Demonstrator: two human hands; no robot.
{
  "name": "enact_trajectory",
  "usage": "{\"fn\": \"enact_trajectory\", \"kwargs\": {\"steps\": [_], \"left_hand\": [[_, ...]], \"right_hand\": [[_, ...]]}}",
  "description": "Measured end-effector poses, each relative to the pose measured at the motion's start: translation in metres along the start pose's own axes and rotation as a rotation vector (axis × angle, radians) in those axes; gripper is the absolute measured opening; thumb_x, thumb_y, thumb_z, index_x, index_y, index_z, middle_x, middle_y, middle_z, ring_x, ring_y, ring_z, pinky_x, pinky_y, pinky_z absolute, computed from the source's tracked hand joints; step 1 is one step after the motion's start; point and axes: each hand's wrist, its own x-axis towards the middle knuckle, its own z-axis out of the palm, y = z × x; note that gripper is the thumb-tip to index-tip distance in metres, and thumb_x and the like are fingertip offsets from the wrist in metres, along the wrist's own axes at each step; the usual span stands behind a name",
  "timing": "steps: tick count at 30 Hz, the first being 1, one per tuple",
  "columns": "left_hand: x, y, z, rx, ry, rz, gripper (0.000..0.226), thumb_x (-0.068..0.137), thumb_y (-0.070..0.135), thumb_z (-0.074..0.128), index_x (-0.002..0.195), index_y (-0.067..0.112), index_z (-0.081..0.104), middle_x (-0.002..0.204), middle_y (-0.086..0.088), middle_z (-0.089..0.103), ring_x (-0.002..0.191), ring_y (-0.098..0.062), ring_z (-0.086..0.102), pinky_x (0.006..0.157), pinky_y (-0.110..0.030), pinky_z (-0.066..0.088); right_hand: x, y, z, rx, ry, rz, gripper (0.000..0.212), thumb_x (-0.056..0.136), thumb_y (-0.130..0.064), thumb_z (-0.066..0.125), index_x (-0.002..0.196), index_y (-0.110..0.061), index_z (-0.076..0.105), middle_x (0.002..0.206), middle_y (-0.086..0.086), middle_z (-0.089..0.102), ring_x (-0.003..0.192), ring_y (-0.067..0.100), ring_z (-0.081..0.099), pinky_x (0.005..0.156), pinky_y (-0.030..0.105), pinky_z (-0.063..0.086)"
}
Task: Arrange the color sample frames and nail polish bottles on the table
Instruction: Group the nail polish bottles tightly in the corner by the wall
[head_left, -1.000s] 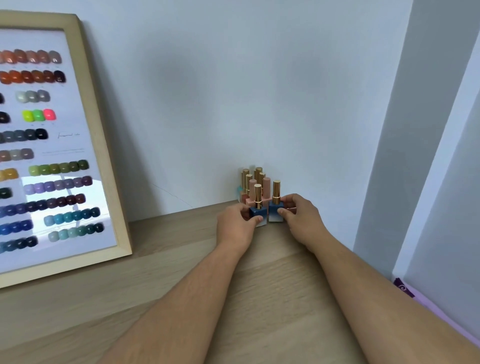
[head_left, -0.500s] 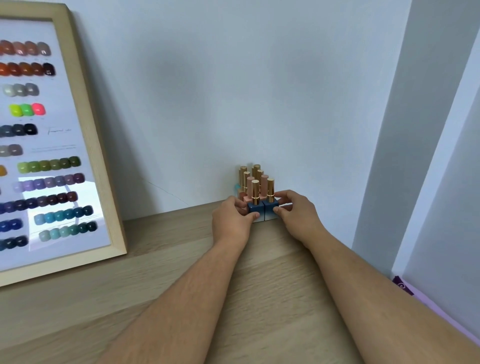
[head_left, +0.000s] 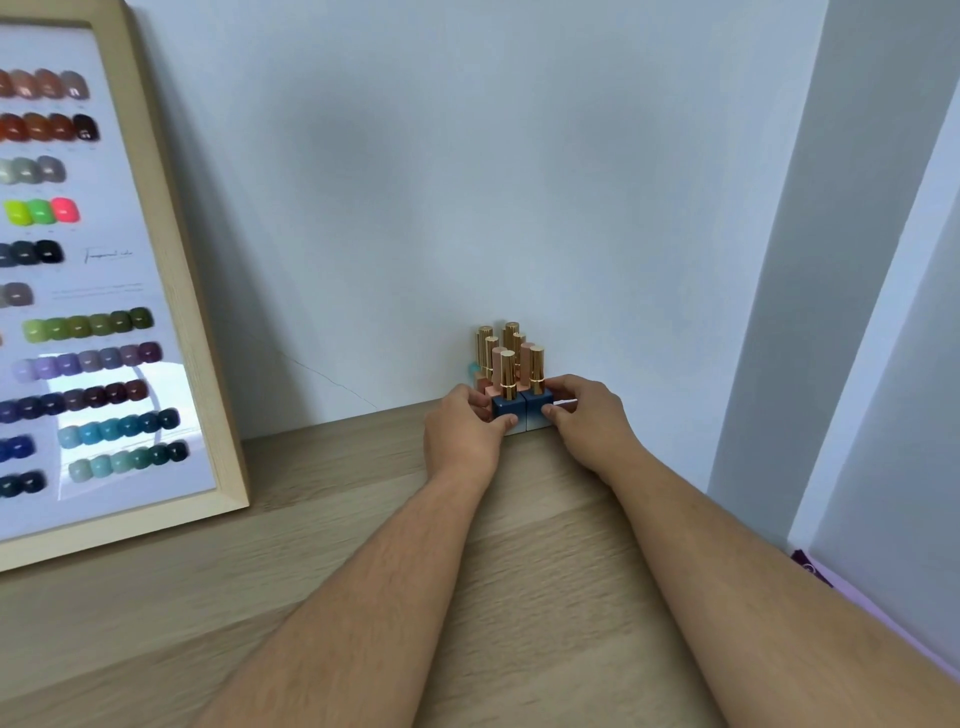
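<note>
The white wall (head_left: 467, 182) stood behind the wood table (head_left: 337, 545), the color sample frame (head_left: 171, 291) leaned at your left with writing too small to read, and your left hand (head_left: 460, 434) and right hand (head_left: 587, 421) pinched the left blue bottle (head_left: 506, 409) and right blue bottle (head_left: 538, 406), closer to the other bottles (head_left: 511, 343) than before.

Both bare forearms extended forward and converged. The left grip (head_left: 462, 431) had its thumb and fingers curled, pinching the left blue bottle (head_left: 505, 409). The right grip (head_left: 589, 421) mirrored this pose, pinching the right blue bottle (head_left: 538, 404). Both grips faced back-of-hand upward.
</note>
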Motion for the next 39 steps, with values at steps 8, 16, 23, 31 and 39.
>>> {"fn": "enact_trajectory", "kwargs": {"steps": [8,16,23,31,39], "left_hand": [[0.0028,-0.0008,0.0019,0.002,0.004,-0.003,0.029,0.068,0.029,0.081,0.082,0.022,0.057,0.074,0.011,0.059,0.074,-0.009,0.059,0.067,-0.024,0.047],[0.0042,0.0003,0.0031,0.005,-0.006,0.001,0.031,0.069,0.03,0.08,0.089,0.021,0.058,0.077,0.011,0.058,0.079,-0.01,0.06,0.074,-0.027,0.051],[0.0031,-0.0006,0.003,0.022,-0.001,0.003,0.029,0.069,0.03,0.08,0.084,0.022,0.057,0.078,0.009,0.06,0.077,-0.009,0.059,0.069,-0.025,0.049],[0.0015,-0.0023,0.0019,-0.011,0.023,0.013,0.026,0.069,0.03,0.079,0.08,0.024,0.057,0.07,0.014,0.057,0.07,-0.004,0.057,0.06,-0.019,0.042],[0.0008,0.001,0.0008,-0.011,0.019,0.034,0.025,0.069,0.025,0.08,0.073,0.025,0.055,0.066,0.013,0.057,0.067,-0.005,0.057,0.061,-0.022,0.045]], "right_hand": [[0.0029,-0.0011,-0.0001,0.009,0.0,0.012,0.038,0.088,-0.007,0.057,0.125,-0.014,0.056,0.126,0.007,0.06,0.11,0.021,0.057,0.088,0.022,0.037],[0.003,-0.0016,-0.0002,-0.001,0.003,0.016,0.038,0.088,-0.007,0.057,0.126,-0.014,0.055,0.127,0.007,0.059,0.112,0.022,0.056,0.091,0.025,0.039],[0.0036,-0.0001,0.0014,-0.003,0.006,0.014,0.038,0.088,-0.008,0.057,0.126,-0.016,0.055,0.127,0.006,0.059,0.111,0.02,0.057,0.086,0.021,0.036],[0.0019,0.0025,0.0039,-0.031,0.047,0.008,0.039,0.087,-0.015,0.061,0.125,-0.015,0.054,0.125,0.006,0.06,0.105,0.018,0.058,0.084,0.02,0.038],[0.0025,0.0014,0.0042,-0.041,0.046,0.0,0.037,0.086,-0.015,0.062,0.123,-0.014,0.055,0.122,0.008,0.061,0.091,0.011,0.053,0.083,0.02,0.037]]}}
